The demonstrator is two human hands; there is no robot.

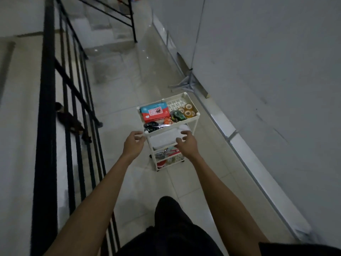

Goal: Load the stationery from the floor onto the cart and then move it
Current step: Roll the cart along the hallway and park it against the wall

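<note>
A white tiered cart [195, 122] stands on the tiled floor ahead of me. Its top tray holds a red and blue box [154, 112], clear tape rolls [188, 110], a green tape dispenser [178, 115] and black-handled scissors [152, 126]. Lower shelves carry a white case [164, 138] and more mixed stationery [167, 154]. My left hand [133, 145] curls at the near left corner of the top tray, fingertips touching the corner knob. At the near right side, my right hand [186, 145] has bent fingers on the cart's frame.
A black metal railing [73, 100] runs along the left with a stairwell beyond it. A grey wall [258, 71] with a skirting ledge runs along the right. A folded metal stand [187, 84] lies on the floor just past the cart. Stairs rise at the far end.
</note>
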